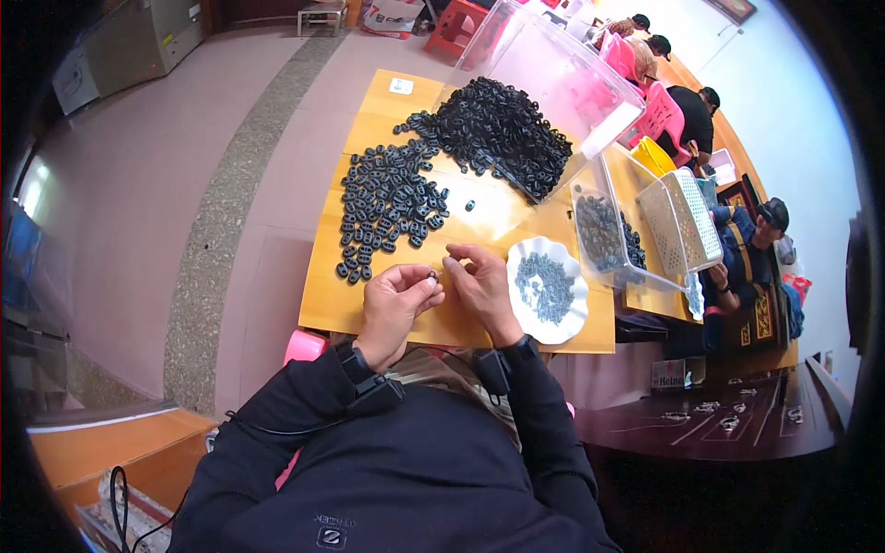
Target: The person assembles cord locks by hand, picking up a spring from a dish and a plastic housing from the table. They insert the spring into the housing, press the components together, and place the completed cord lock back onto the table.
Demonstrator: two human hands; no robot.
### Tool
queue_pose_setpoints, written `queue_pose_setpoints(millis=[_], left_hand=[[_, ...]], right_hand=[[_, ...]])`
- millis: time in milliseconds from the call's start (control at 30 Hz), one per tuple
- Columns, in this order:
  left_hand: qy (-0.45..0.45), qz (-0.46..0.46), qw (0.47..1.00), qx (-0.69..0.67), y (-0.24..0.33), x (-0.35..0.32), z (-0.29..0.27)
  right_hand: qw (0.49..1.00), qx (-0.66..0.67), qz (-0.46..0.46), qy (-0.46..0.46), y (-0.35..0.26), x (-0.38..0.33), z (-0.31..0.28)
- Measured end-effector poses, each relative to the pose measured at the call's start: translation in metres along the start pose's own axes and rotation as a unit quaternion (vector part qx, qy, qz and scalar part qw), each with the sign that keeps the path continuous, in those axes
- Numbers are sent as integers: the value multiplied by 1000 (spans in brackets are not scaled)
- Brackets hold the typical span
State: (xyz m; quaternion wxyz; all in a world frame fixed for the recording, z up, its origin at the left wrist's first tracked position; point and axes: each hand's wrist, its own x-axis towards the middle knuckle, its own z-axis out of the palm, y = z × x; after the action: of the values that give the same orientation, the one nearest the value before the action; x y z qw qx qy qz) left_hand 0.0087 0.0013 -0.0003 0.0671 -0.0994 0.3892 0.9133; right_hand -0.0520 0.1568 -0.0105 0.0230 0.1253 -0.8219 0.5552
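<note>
Small black piece (432,275) pinched by left fingers (407,274) over table (336,304); hold of right fingers (470,252) cannot be told.

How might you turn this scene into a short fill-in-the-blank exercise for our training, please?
1. Of the left hand and the right hand, the ____ one plainly holds a small dark piece.
2. The scalloped dish stands to the ____ of both hands.
3. The largest heap of pieces on the table is ____ in colour.
4. The perforated basket is ____ in colour.

Missing words: left; right; black; white.
</note>
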Motion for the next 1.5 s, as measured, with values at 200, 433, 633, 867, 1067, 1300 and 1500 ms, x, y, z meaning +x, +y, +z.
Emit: queue_pose_setpoints(millis=[200, 433, 633, 867, 1067, 1300, 1500], left_hand=[[17, 16, 999, -25, -1, 3, -4], [16, 16, 999, -37, -2, 3, -4], [20, 21, 999, -38, -3, 3, -5], [29, 18, 999, -36, -1, 1, -3], [30, 22, 998, -43, -1, 0, -2], [26, 15, 999, -36, -1, 0, -3], [26, 8, 999, -36, -4, 1, -5]], right_hand=[[969, -222, -105, 27, -14, 26, 14], [928, -364, -74, -33, -29, 32, 17], [926, -368, -71, -35, -32, 27, 18], [916, -382, -105, -61, -35, 26, 15], [922, -368, -98, -61, -35, 21, 11], [942, -298, -153, 13, -22, 6, 1], [995, -80, -45, 33, -9, -5, -8]])
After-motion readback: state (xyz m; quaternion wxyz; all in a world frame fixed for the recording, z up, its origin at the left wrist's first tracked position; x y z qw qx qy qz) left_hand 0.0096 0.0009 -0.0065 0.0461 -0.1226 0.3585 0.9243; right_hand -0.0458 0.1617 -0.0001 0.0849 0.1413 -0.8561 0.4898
